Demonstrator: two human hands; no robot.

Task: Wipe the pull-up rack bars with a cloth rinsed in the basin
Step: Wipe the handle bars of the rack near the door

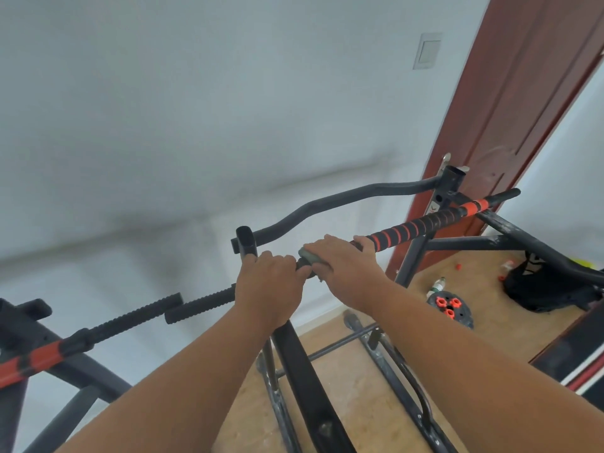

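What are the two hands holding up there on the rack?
The right hand has its fingers wrapped over a grey-green cloth on the black-and-orange striped bar. The left hand grips the same bar beside it, next to the black upright post.

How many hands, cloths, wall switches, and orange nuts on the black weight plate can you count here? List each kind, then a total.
Hands: 2 (left hand grips the pull-up bar, right hand holds the cloth)
Cloth: 1
Wall switch: 1
Orange nuts on the weight plate: 3
Total: 7
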